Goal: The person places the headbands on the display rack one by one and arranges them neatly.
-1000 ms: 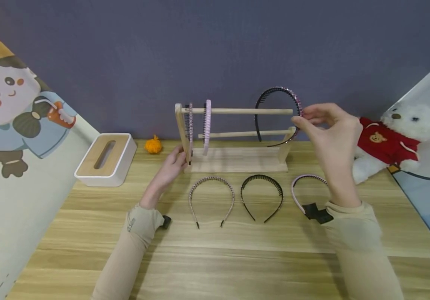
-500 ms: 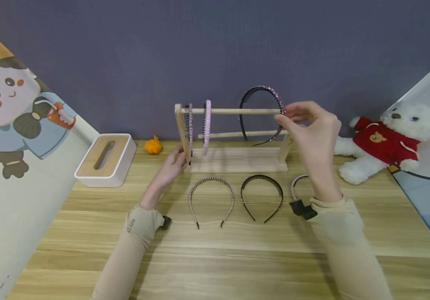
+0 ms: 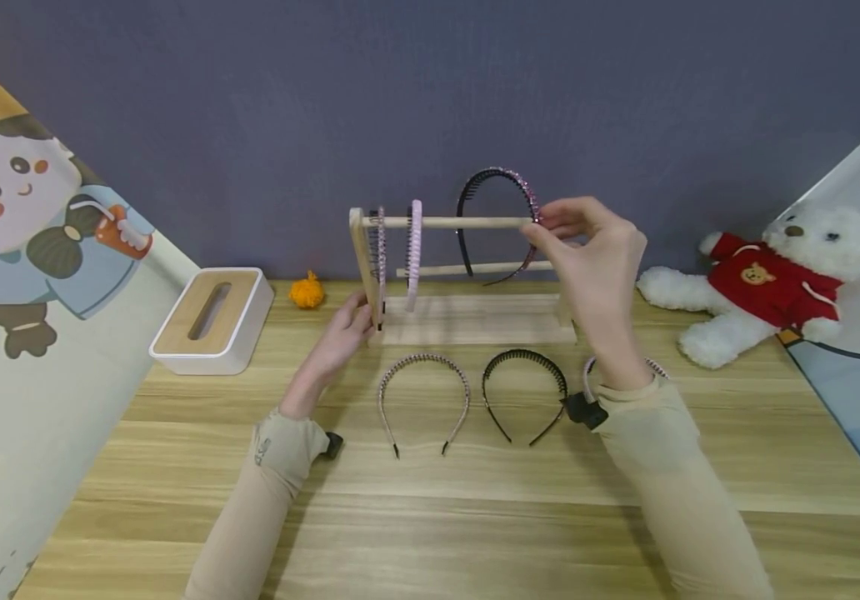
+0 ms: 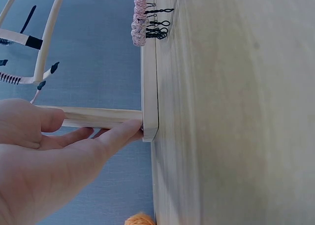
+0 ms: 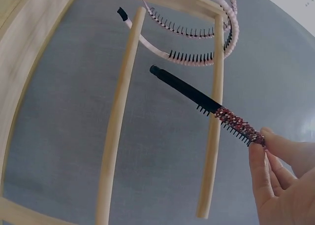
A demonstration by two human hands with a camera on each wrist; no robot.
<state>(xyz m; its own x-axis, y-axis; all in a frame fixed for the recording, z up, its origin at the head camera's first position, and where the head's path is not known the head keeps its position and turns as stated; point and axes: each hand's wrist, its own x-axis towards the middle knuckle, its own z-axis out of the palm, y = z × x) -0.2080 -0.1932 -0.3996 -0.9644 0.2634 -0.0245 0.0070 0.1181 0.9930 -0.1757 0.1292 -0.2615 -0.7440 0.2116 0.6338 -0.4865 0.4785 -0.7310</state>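
My right hand [image 3: 598, 262] pinches a black toothed headband [image 5: 241, 126] covered in dark pink sparkling stones. The headband stands over the upper rail of a wooden rack [image 3: 475, 321], its arch above the rail. My left hand [image 3: 346, 329] grips the rack's left upright [image 4: 103, 116] low down, near the base. Toward that end of the rack hang a beaded headband [image 3: 381, 250] and a pink wrapped headband [image 3: 416, 250]. In front of the rack lie a beaded headband [image 3: 422, 357], a black headband [image 3: 523, 354] and a pink one [image 3: 587, 379], the last partly hidden by my right arm.
A white tissue box with a wooden lid [image 3: 175, 327] stands at the left. Between it and the rack sits a small orange pumpkin-like ornament [image 3: 307, 292]. A white teddy bear in a red top [image 3: 763, 279] leans at the right. A dark wall [image 3: 250, 150] rises behind the rack.
My right hand has moved left along the rack, carrying the stone-covered headband from the rail's free right end toward its middle. My left hand has kept its hold on the upright.
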